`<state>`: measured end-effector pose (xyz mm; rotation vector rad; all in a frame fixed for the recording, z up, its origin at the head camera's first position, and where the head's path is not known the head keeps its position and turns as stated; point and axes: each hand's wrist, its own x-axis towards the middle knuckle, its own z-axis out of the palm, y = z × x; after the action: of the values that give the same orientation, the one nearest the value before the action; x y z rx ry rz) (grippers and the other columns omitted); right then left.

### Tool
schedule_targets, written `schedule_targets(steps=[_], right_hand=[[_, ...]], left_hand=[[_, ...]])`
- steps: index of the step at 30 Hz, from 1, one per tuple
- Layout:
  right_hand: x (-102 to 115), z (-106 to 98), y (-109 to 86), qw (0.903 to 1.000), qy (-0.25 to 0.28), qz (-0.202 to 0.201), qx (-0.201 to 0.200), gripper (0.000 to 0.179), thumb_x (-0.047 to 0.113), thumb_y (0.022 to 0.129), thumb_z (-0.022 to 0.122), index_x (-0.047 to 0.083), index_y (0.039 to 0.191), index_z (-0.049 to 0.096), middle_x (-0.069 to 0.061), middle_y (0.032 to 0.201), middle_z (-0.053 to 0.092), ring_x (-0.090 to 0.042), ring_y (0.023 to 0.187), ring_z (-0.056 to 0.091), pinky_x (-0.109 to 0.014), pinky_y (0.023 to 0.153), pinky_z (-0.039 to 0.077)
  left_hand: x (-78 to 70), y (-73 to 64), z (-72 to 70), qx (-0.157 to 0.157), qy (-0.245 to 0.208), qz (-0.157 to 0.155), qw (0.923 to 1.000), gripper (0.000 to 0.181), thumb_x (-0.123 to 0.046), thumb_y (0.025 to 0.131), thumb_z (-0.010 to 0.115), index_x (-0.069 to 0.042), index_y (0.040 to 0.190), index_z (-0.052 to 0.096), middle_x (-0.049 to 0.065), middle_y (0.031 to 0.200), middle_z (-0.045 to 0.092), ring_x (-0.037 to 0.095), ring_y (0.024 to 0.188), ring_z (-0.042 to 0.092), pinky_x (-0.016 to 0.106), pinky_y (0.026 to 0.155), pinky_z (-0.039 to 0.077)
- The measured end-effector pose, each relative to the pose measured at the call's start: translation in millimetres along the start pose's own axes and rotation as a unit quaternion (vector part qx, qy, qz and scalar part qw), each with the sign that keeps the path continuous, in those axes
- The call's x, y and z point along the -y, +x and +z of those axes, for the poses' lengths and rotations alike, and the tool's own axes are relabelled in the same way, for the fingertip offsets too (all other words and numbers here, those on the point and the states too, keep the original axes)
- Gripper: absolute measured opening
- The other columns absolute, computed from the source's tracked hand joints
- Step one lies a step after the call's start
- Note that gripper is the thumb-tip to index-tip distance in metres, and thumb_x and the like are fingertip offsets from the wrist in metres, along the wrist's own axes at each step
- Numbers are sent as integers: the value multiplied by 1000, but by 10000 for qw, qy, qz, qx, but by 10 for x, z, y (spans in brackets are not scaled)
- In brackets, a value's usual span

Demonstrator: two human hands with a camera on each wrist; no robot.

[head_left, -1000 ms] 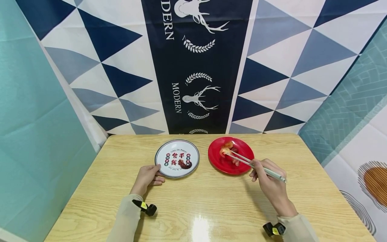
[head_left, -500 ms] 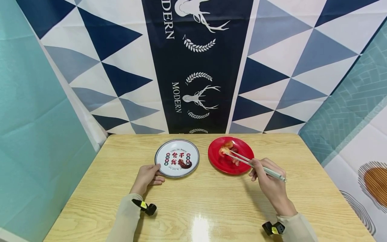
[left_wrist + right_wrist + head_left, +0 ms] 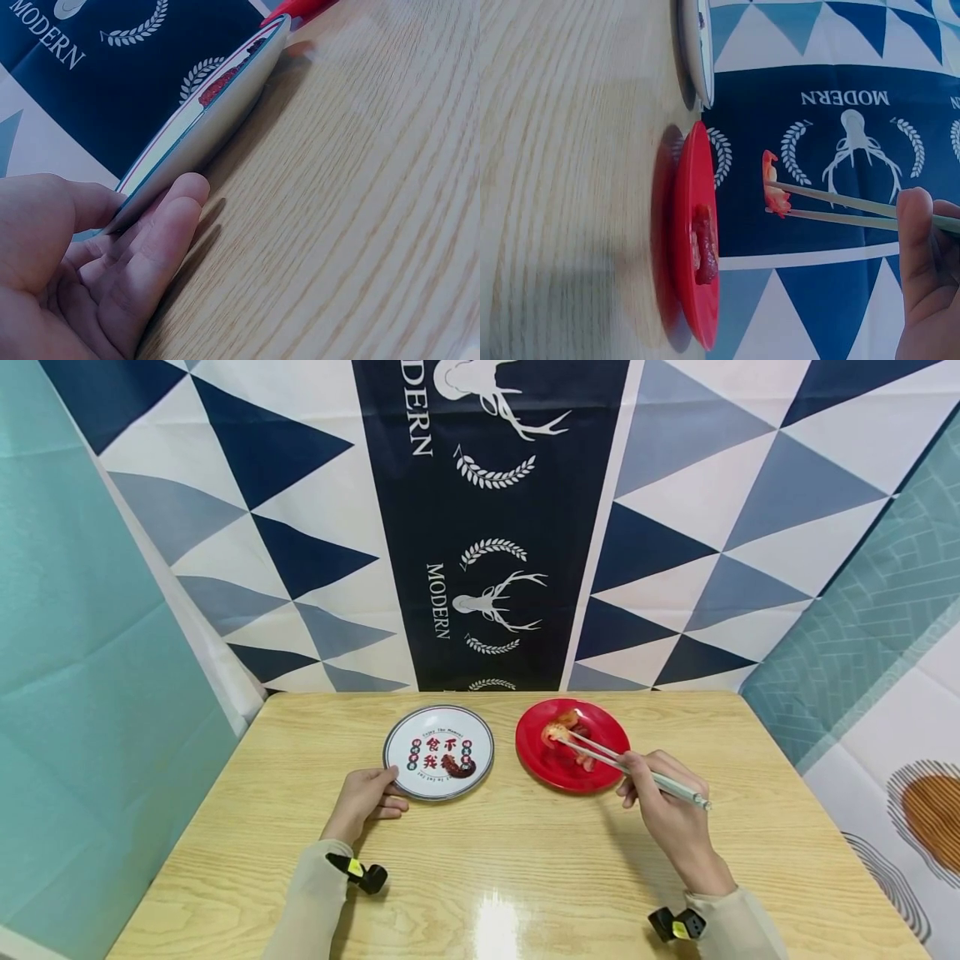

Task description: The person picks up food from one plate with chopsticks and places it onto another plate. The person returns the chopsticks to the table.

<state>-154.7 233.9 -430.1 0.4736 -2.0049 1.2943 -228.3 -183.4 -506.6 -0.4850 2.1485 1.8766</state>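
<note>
My left hand (image 3: 367,795) pinches the near left rim of a white plate (image 3: 399,752), thumb over the edge and fingers below, as the left wrist view shows. A dark reddish-brown curled piece of food (image 3: 459,767) lies on it, beside printed red characters. My right hand (image 3: 671,810) holds a pair of pale green and silver chopsticks (image 3: 840,197). Their tips grip an orange-red and whitish piece of food (image 3: 774,193), up off the red plate (image 3: 531,758) in the right wrist view. A brownish-red piece (image 3: 706,259) and pinkish bits lie on that plate.
Both plates stand side by side near the back edge of a light wooden table (image 3: 480,852). A patterned cloth wall (image 3: 495,527) rises right behind that edge. A teal cloth (image 3: 82,693) hangs on the left, and more patterned cloth on the right.
</note>
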Motion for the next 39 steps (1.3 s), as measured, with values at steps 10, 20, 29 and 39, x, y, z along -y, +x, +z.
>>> schedule_targets(steps=[10,20,29,39], right_hand=[[-9,-8,19,9997,85,-210,-56,23,-20,89,63,-1,83,75,-11,63,64,-8,48,58,-15,43,52],[99,1,69,9993,212,-301,-73,24,-22,88,63,-2,83,74,-14,63,63,-9,48,58,-14,43,53],[137,11,85,9993,148,-329,-44,24,-22,88,63,-2,83,74,-12,63,63,-9,48,57,-15,44,53],[168,77,102,9992,183,-340,-67,23,-22,87,64,-2,83,74,-11,62,62,-9,48,57,-12,46,52]], left_hand=[[2,-8,-10,30,-64,12,10000,37,-29,107,56,5,109,68,12,77,74,16,63,75,29,64,67],[-1,-6,-10,29,-86,27,10000,37,-29,107,56,5,111,69,11,77,74,16,63,75,29,64,67],[9,4,-2,-4,-105,29,9999,36,-28,107,56,6,113,69,11,79,73,16,63,75,29,64,67],[7,9,1,2,-80,10,10000,36,-28,106,56,5,107,69,11,78,73,16,62,74,30,64,67]])
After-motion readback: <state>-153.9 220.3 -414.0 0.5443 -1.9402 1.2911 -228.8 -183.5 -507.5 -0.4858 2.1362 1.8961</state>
